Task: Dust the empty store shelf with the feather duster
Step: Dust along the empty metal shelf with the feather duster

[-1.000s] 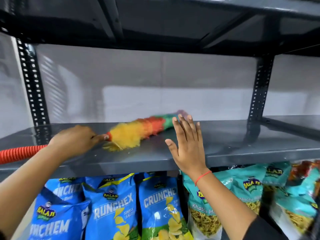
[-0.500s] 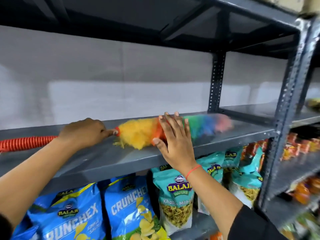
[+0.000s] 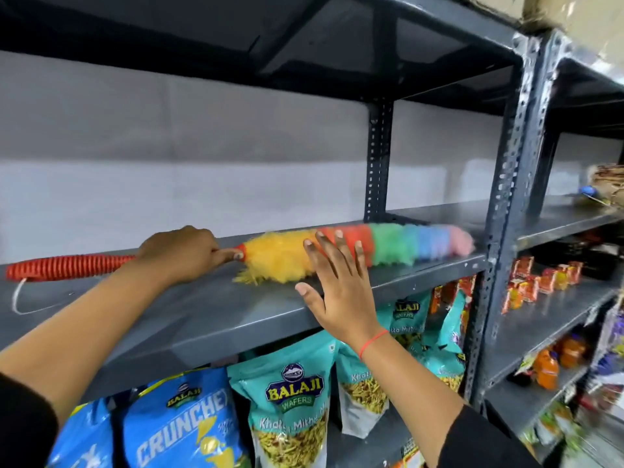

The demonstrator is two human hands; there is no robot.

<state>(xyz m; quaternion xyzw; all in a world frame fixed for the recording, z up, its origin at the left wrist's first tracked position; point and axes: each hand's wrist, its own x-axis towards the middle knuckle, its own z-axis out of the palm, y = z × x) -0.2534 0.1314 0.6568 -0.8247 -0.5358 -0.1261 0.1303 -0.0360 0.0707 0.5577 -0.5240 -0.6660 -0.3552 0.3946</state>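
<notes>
A rainbow feather duster (image 3: 398,246) lies along the grey metal shelf (image 3: 209,315), its yellow end near me and its pink tip by the right upright. My left hand (image 3: 179,253) is shut on the duster's red ribbed handle (image 3: 67,266), index finger stretched toward the yellow feathers. My right hand (image 3: 337,285) is open, fingers spread, palm resting on the shelf's front edge in front of the duster's orange part. A white loop cord (image 3: 20,298) hangs from the handle's end.
Blue and teal snack bags (image 3: 290,410) hang packed below the shelf. Perforated steel uprights (image 3: 506,204) stand at the right. The neighbouring shelves hold small packets (image 3: 540,282) and orange bottles (image 3: 547,366). Another shelf board sits close overhead.
The duster has swept to the right along the shelf, its tip now near the right upright. Both hands and my view have shifted right with it.
</notes>
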